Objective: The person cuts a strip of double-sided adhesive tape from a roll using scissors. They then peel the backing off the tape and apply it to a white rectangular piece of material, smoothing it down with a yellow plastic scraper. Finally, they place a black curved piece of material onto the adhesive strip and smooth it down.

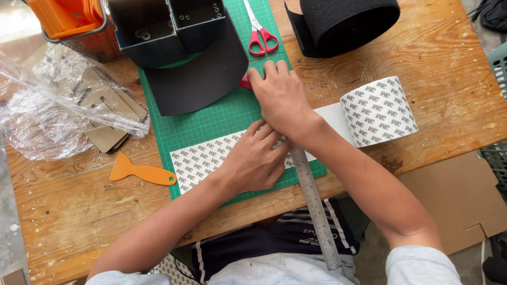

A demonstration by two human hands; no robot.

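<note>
A roll of white tape (379, 111) with a grey printed pattern lies on the wooden table (442, 71), its strip (200, 160) unrolled leftward across a green cutting mat (208, 125). A steel ruler (316, 212) runs across the strip and sticks out over the table's near edge. My left hand (252, 160) presses flat on the strip and the ruler's far part, fingers spread. My right hand (279, 97) is just beyond it on the mat, curled over a small red tool (245, 82) of which only a tip shows.
Red scissors (259, 33), a black curved sheet (202, 79) and a black open box (167, 16) sit on the mat's far part. A black felt roll (347, 17) lies behind. An orange scraper (142, 172), a plastic bag (47, 97) and a wire basket (94, 41) are left. Cardboard (458, 199) lies right.
</note>
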